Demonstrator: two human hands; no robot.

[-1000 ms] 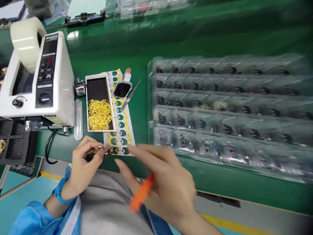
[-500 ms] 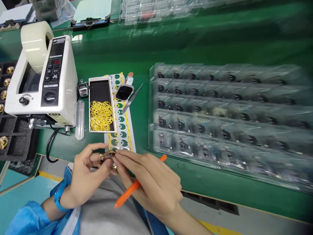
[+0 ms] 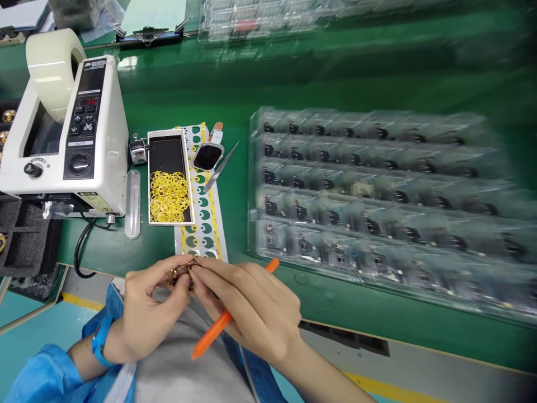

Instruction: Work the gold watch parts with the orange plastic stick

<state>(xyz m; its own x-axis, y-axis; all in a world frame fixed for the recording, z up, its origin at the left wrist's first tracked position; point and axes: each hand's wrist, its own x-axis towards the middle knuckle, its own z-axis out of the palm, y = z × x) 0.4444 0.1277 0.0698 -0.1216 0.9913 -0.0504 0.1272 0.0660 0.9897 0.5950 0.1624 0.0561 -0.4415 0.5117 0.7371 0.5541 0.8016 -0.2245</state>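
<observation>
In the head view, at the near edge of the bench [image 3: 236,215], the left hand [image 3: 147,316] pinches a small gold metal part [image 3: 181,272], fingers closed, seemingly to steady it. The right hand [image 3: 260,308] has its fingertips nearly together against the part, an orange stick [image 3: 212,334] tucked between the fingers, probably leaving the tips free. Yellow rings [image 3: 168,197] lie in a white box [image 3: 166,154] farther in, presumably for easy reach.

bright, tabletop [image 3: 226,84] glare, blurred right side
</observation>
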